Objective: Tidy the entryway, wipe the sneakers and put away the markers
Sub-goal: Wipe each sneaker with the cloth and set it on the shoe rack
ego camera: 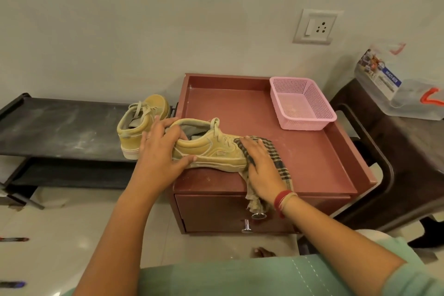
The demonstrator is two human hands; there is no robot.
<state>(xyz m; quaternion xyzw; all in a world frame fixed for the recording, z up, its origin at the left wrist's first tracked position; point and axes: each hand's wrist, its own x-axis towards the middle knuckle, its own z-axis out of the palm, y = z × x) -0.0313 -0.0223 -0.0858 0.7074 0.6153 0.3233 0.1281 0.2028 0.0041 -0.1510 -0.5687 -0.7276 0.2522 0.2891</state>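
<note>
**Sneaker wiped on the cabinet top**

The sneaker (211,151) lies on the red surface (240,108). The left hand (161,151) grips its heel. The right hand (262,168), fingers flat, presses a checked cloth (275,149) on the toe. The other sneaker (141,122) sits on the black rack (60,127).

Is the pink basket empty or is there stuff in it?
Empty: the basket sits upright on the cabinet, and only its bare mesh floor shows inside.
</note>
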